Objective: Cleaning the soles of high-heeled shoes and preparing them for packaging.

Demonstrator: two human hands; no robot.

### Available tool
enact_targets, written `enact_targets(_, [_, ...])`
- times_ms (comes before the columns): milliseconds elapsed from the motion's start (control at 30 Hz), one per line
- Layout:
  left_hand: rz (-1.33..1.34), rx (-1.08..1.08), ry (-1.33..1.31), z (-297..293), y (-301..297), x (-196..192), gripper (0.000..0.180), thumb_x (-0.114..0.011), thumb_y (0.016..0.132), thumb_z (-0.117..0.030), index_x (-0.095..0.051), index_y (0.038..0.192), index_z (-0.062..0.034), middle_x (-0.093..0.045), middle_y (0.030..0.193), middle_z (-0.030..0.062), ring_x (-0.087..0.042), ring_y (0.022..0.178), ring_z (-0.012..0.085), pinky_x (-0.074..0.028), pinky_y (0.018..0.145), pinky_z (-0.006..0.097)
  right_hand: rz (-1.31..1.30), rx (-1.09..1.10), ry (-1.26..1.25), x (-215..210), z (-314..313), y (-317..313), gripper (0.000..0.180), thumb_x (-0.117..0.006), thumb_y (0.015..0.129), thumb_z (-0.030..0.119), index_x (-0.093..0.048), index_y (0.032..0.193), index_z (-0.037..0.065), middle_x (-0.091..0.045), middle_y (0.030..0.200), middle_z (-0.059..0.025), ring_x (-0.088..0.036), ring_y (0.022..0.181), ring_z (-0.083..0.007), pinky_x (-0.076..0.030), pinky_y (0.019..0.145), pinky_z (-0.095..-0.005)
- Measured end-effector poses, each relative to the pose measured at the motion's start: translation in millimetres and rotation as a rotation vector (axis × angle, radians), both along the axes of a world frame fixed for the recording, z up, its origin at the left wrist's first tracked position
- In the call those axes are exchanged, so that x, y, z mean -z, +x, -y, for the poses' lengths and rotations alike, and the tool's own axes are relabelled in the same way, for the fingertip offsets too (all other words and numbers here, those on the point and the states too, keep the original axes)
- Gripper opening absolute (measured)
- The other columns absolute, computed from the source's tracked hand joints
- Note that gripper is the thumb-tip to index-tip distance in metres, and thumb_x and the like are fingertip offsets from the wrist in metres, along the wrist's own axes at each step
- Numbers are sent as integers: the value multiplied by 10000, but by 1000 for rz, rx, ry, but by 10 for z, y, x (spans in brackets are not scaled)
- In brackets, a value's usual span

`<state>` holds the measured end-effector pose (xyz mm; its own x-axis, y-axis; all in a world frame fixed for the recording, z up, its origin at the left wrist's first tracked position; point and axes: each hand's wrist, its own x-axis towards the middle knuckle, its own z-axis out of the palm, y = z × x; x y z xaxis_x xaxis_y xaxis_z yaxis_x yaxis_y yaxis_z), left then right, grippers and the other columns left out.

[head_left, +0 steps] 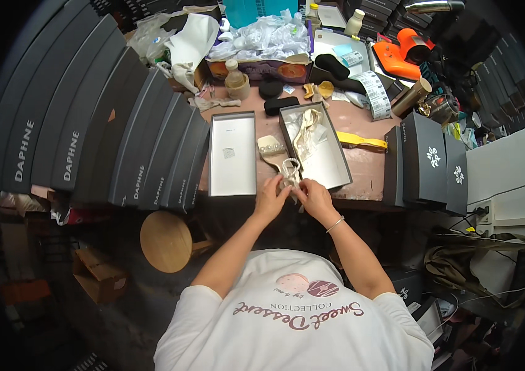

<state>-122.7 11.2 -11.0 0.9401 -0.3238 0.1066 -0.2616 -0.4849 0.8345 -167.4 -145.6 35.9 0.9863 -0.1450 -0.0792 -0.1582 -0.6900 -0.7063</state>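
A beige sandal (269, 147) with pearl-like beads on its straps lies toe away from me at the table's front edge. At its heel end, the fingers of my left hand (270, 199) are closed on the strap. My right hand (315, 200), with a thin bracelet at the wrist, pinches the same end from the other side. My fingers partly hide the heel and strap. Just right of the sandal is an open shoe box (335, 168) holding another pale sandal (306, 131) and some thin wrapping. A white-lined box lid (232, 162) lies to the left.
Tall stacks of dark shoe boxes (98, 117) line the left side; more boxes (424, 162) stand at right. Behind are a carton of crumpled plastic (265, 37), a bottle (236, 80), a label roll (376, 96), an orange tool (401, 55) and a yellow-handled brush (361, 141). A round stool (166, 242) stands below.
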Motion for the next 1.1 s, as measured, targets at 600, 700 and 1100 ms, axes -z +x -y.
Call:
enact_targets(600, [-864, 64, -412, -2, -2, -44, 164, -593, 930, -155, -645, 963, -3, -619, 833, -20, -533, 759, 53, -429, 718, 206, -575, -128, 880, -100, 446, 46, 152, -621, 904, 154, -633, 852, 12, -517, 653, 50, -440, 571, -41, -361, 500, -201])
enact_targets(700, [-870, -55, -490, -10, -171, -65, 146, -596, 925, -142, -640, 940, -4, -623, 835, -16, -539, 779, 51, -431, 730, 198, -535, -284, 713, -27, 601, 30, 133, -613, 915, 140, -637, 897, 10, -537, 689, 47, -459, 613, -29, -372, 531, -192])
enact_targets(1100, [-538, -59, -251, 38, 999, 27, 165, -585, 919, -157, -606, 889, 4, -601, 753, 21, -541, 667, 85, -449, 611, 241, -82, -285, 299, 310, 691, 1260, 213, -616, 870, 194, -648, 899, -15, -640, 818, -146, -609, 727, -237, -480, 647, -327])
